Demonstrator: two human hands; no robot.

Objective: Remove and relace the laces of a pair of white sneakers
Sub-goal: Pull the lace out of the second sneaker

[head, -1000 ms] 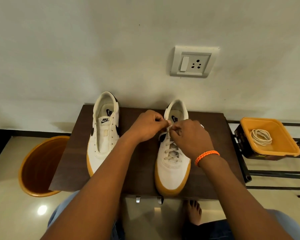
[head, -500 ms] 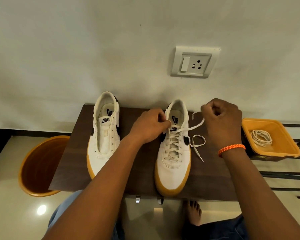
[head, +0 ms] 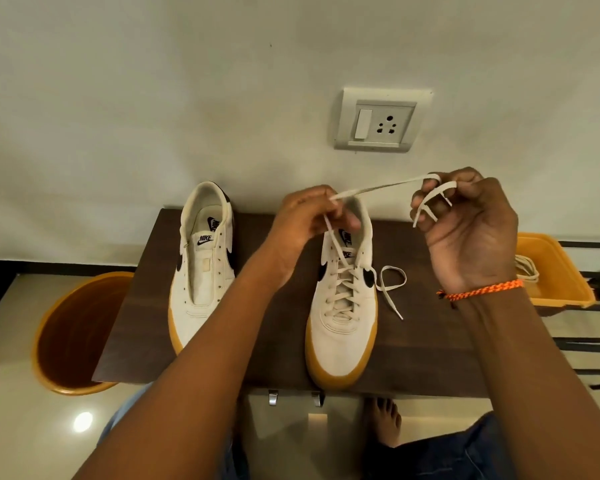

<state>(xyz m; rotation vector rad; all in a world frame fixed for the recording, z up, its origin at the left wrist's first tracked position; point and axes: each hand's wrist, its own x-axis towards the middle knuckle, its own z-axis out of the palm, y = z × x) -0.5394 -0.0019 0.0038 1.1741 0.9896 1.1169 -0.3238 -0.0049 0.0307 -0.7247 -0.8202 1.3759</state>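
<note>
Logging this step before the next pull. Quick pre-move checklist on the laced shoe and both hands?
1. Left hand pinches the lace above the shoe's collar: ok.
2. Right hand has the lace end wound on its fingers: ok.
3. Lace span between the hands taut, no snag: ok.
4. Right sneaker flat on the table: ok.
5. Other lace end loose on the table, clear of the hands: ok.
6. Which eyelet the held end leaves: cannot tell.

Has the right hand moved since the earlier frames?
Yes. The right hand has lifted off the laced sneaker, up and rightward toward the wall socket, pulling the lace.
</note>
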